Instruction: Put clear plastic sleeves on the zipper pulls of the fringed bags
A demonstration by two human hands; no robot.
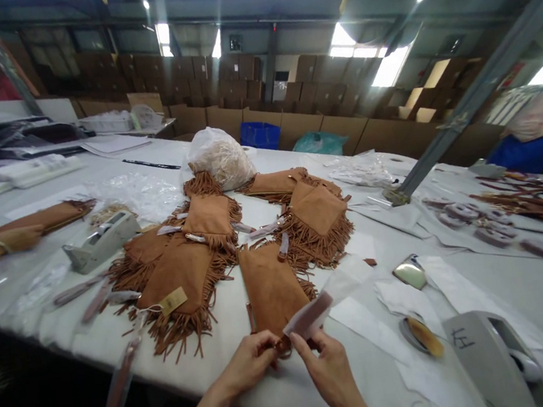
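A brown suede fringed bag lies flat at the table's front edge, its near corner between my hands. My left hand pinches the small metal clasp at that corner. Between thumb and fingers, my right hand holds a thin translucent wrapping sheet with a brownish strip showing through. The sheet's far end sticks out over the table to the upper right. Just left of my hands lies another fringed bag bearing a tan hang tag. More fringed bags lie beyond.
A grey tape dispenser stands at the right, beside a tape roll and white paper sheets. Another tape dispenser is at the left, near a co-worker's hand on a brown bag. A metal post rises from the table.
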